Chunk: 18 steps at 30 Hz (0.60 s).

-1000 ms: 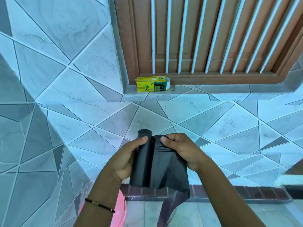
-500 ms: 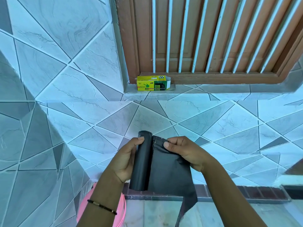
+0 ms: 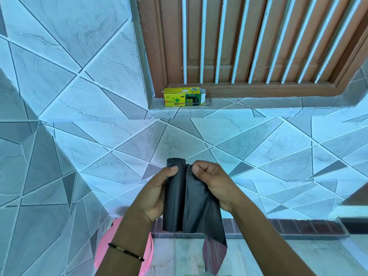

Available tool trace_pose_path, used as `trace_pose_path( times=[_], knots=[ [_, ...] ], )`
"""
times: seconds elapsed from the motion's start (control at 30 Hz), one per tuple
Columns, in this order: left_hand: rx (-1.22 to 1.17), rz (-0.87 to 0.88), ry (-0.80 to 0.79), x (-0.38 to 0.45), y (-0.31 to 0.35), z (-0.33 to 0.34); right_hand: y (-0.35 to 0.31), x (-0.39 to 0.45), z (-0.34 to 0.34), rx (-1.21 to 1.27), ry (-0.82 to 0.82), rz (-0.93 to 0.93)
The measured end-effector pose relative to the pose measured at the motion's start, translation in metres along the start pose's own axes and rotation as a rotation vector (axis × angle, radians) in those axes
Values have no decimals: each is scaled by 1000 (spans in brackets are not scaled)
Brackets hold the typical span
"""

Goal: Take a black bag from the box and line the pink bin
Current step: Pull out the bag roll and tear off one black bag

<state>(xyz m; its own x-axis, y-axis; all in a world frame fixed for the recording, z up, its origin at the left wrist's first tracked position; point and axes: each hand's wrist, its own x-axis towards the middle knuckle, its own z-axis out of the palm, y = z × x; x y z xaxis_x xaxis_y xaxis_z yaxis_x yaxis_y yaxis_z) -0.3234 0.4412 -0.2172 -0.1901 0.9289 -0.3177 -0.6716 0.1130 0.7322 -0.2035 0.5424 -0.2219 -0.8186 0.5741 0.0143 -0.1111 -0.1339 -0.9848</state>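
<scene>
Black film of the bag is pinched at its top corner by the right hand while the roll is gripped by the left hand above the bin; a skewed pull risks tearing it off the perforation.

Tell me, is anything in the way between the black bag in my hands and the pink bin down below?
Only your own left forearm crosses over the pink bin, hiding much of it; nothing else visibly stands between it and the black bag.
</scene>
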Motion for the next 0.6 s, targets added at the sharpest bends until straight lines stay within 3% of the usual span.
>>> trace_pose_path(
  times=[0.27, 0.43, 0.6],
  knots=[
    [-53, 47, 15, 1, -1, 2, 6, -1, 9, 164, 81, -6],
    [151, 146, 100, 3, 1, 2, 2, 2, -3, -369, 221, -71],
    [191, 212, 169, 8, -2, 8, 2, 3, -5, -564, 306, -103]
  ],
)
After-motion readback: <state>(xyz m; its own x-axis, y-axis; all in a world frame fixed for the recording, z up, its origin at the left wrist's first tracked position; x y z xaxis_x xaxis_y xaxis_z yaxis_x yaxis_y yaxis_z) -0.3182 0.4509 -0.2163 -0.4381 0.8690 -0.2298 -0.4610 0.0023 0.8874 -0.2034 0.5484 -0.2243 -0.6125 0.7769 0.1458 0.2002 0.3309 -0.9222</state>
